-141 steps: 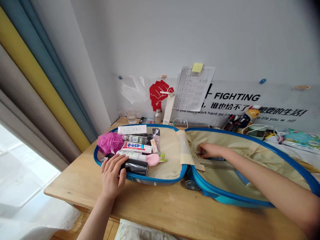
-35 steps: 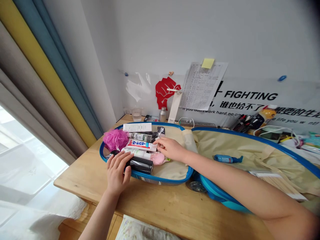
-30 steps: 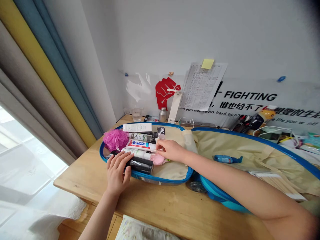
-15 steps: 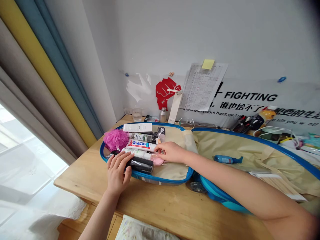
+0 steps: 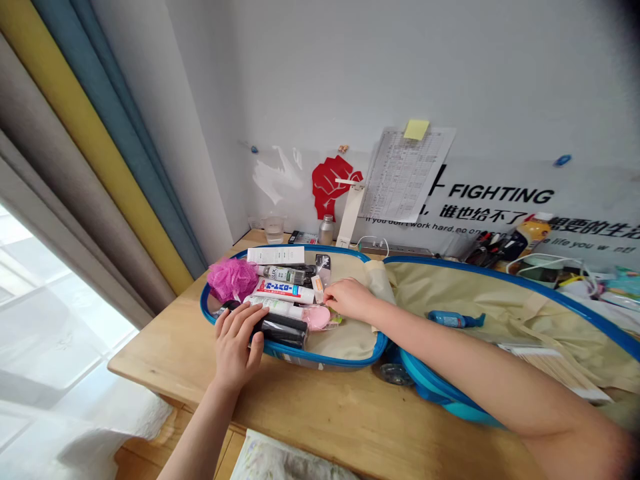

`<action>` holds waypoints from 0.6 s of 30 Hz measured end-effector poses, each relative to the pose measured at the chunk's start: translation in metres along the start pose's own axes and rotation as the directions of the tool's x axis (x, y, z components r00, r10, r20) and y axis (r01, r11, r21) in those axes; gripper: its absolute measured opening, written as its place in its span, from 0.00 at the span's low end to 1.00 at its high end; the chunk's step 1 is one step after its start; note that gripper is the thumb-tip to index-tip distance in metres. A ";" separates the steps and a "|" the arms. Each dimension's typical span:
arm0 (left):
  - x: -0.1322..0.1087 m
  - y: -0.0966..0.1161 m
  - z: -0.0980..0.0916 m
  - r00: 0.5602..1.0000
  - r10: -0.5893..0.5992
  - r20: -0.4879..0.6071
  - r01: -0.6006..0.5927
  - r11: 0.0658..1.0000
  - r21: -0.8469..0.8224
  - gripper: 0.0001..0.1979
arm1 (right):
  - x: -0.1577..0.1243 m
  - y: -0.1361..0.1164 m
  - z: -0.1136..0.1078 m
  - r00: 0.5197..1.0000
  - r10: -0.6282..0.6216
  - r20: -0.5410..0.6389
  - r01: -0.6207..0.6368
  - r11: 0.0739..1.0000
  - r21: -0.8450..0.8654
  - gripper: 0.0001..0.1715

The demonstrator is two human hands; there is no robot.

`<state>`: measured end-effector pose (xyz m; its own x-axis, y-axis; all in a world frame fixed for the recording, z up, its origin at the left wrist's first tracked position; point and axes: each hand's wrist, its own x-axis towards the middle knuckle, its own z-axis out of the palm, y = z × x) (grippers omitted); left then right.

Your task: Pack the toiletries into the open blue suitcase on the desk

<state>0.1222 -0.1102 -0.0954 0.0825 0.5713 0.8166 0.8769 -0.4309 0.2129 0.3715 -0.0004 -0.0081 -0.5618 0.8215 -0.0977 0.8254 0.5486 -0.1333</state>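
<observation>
My left hand lies with fingers stretched over a black wrapped item and the end of a white tube, at the near side of an open blue-rimmed suitcase. Beside the pink powder puff in clear wrapping, my right hand is closed, its fingertips pinched together; what they hold, if anything, is hidden. A toothpaste tube, a LUX bottle, a white box and a purple bath puff lie packed to the left of that hand.
The other half of the suitcase, with beige lining, holds a blue bottle and a pack of thin sticks. Behind stand a clear cup, a small silver bottle and a white lamp. Clutter fills the right back.
My right hand has drawn back slightly to the right and up from the pink powder puff, which now shows more fully. My left hand has stayed in place.
</observation>
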 end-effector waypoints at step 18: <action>0.001 0.001 0.000 1.000 -0.006 -0.004 0.006 1.000 -0.009 0.18 | 0.000 -0.001 0.003 0.995 -0.082 0.049 0.084 0.996 -0.025 0.20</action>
<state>0.1228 -0.1103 -0.0947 0.0754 0.5706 0.8177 0.8728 -0.4343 0.2226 0.3704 -0.0016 -0.0106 -0.6299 0.7648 -0.1351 0.7767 0.6190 -0.1168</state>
